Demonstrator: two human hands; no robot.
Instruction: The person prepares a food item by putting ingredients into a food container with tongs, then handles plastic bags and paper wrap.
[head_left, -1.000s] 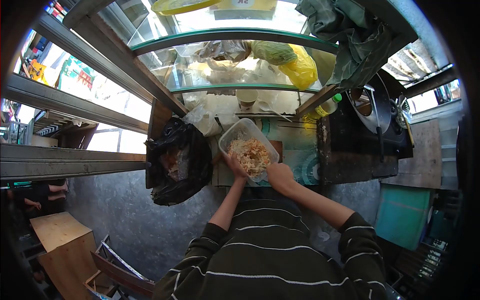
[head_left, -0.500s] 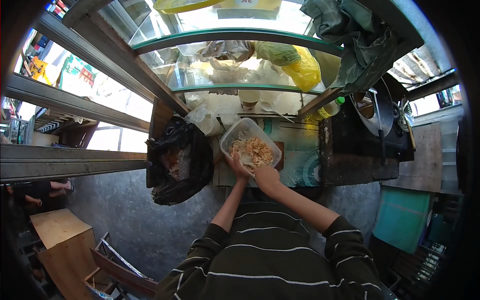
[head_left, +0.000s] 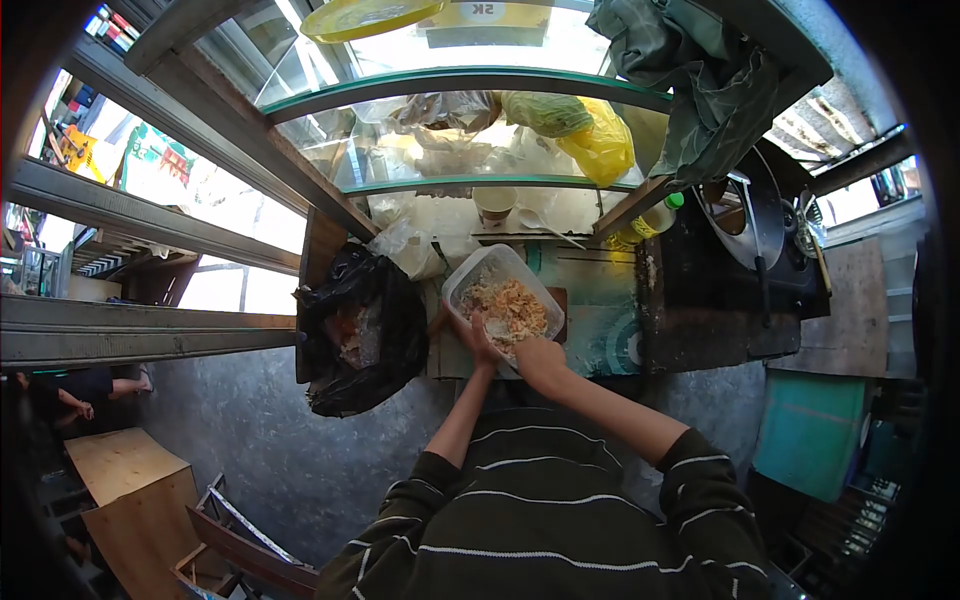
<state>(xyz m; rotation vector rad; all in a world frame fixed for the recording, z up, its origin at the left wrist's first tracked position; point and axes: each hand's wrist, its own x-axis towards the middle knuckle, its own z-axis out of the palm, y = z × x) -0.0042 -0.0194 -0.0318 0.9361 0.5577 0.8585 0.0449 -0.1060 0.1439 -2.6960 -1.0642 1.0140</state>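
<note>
A clear plastic container (head_left: 466, 279) is tilted over the counter, with a shredded orange and whitish food mix (head_left: 512, 305) inside. My left hand (head_left: 479, 343) grips its near left side, thumb up along the wall. My right hand (head_left: 540, 362) is curled at the near right rim, against the food. Its fingertips are hidden, and I cannot make out what they hold. A pale, rounded shape shows in the mix between both hands.
A black plastic bag (head_left: 400, 335) with scraps hangs left of the container. Behind stand a paper cup (head_left: 494, 205), a white spoon (head_left: 548, 226) and a green-capped bottle (head_left: 655, 218). A stove with a pan (head_left: 735, 230) is right; a glass shelf (head_left: 490, 184) crosses above.
The view has shifted slightly. Both hands stay at the container, the right one still low at its near rim; the food mix looks slightly rearranged.
</note>
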